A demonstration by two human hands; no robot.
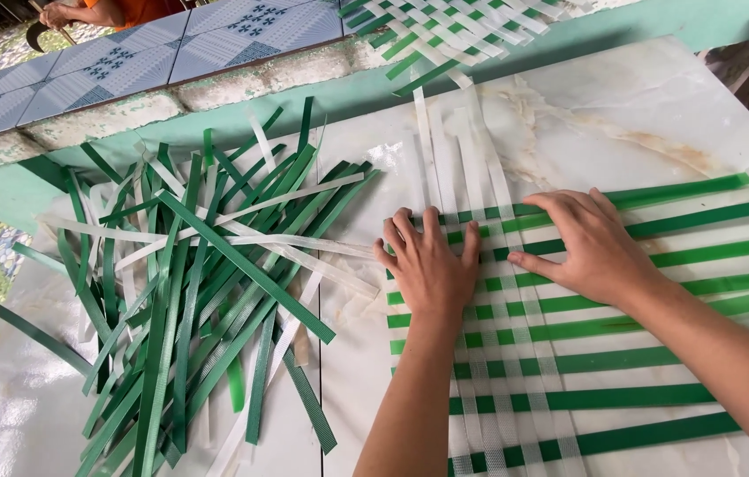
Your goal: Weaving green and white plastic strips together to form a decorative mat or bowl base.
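Note:
A flat weave of green and translucent white plastic straps (586,353) lies on a pale marble-patterned slab (657,115). My left hand (428,265) presses flat on the weave's upper left corner, fingers spread over the white vertical straps. My right hand (588,247) lies palm down just to its right, fingers on the crossing of green and white straps. Neither hand grips anything. The white verticals (445,150) run on past the weave toward the slab's far edge.
A loose heap of green and white straps (198,283) covers the slab's left half. A finished woven piece (445,31) lies at the top. Beyond is a tiled ledge (127,53), with another person's hand (61,13) at the upper left.

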